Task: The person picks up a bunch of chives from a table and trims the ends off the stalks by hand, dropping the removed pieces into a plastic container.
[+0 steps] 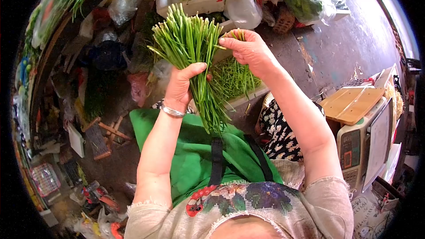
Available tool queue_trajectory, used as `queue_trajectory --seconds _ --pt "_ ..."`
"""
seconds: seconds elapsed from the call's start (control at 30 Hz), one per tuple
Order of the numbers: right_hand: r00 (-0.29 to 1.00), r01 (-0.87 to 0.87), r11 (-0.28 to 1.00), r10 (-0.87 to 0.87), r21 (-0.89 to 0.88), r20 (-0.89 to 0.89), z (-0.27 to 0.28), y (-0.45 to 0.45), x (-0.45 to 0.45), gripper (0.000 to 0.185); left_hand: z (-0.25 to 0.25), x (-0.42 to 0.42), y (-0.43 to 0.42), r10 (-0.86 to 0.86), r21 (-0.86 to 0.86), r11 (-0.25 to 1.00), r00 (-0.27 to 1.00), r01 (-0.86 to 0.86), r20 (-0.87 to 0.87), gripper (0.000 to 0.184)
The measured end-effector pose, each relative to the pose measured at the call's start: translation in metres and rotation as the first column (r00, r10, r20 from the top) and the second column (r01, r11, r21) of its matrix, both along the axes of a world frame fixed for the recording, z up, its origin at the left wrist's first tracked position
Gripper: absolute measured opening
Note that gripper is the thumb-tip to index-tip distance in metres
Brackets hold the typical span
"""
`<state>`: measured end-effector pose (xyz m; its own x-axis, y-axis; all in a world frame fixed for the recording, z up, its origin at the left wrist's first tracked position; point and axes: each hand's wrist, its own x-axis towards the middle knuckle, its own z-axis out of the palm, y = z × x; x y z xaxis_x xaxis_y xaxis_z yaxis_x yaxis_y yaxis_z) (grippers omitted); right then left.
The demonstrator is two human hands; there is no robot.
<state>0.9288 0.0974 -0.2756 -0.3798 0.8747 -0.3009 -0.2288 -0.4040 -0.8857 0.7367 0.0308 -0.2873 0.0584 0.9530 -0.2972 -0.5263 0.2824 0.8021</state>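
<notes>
The left hand [182,85] has its fingers clamped around a bunch [189,44] of greens above the apron's [164,150] edge; the right hand [249,51] pinches stalks [240,35] just beside it. Near the scale [351,148], handwriting [364,212] is too small to read.

Stems [190,40] are green, daisy-print cloth [280,128] black, a bundle [107,57] perhaps navy.

Two hands, one left hand [180,84] and one right hand [250,53], frame one bundle of green stems [188,40]. To the bundle's left, one bracelet [173,111]; below it, one green cloth [161,137], two black straps [216,161]; beyond it, one white box [210,7]; to its right, one scale [352,148], one wooden board [353,105].
</notes>
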Motion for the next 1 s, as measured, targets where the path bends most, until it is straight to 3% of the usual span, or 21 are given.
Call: queue_trajectory --seconds 0.27,0.47,0.77,0.9,0.97,1.0 --pt "0.999 0.022 1.0 -0.022 -0.003 -0.025 -0.002 0.006 0.005 0.014 0.005 -0.001 0.001 0.038 -0.054 0.998 0.998 -0.036 0.046 0.038" --pt "0.988 0.053 0.999 -0.054 -0.011 -0.143 0.0 0.011 0.012 0.015 0.003 -0.002 0.001 0.054 -0.079 0.996 0.994 -0.047 0.091 0.035" --pt "0.999 0.014 0.999 -0.012 0.03 -0.04 0.007 0.014 0.022 0.015 0.004 -0.004 0.003 0.063 -0.044 0.997 0.993 -0.059 0.096 0.033" --pt "0.959 0.244 0.96 -0.217 0.139 -0.184 0.004 0.027 0.034 0.015 0.003 -0.01 0.001 0.06 -0.086 0.995 0.997 -0.055 0.054 0.028" --pt "0.92 0.384 0.901 -0.355 0.199 -0.168 0.004 0.036 0.044 0.013 0.002 -0.012 0.001 0.072 -0.093 0.994 0.995 -0.066 0.066 0.028" --pt "0.927 0.375 0.898 -0.357 0.23 -0.118 0.012 0.034 0.048 0.014 0.001 -0.013 0.001 0.077 -0.101 0.993 0.994 -0.069 0.077 0.027"
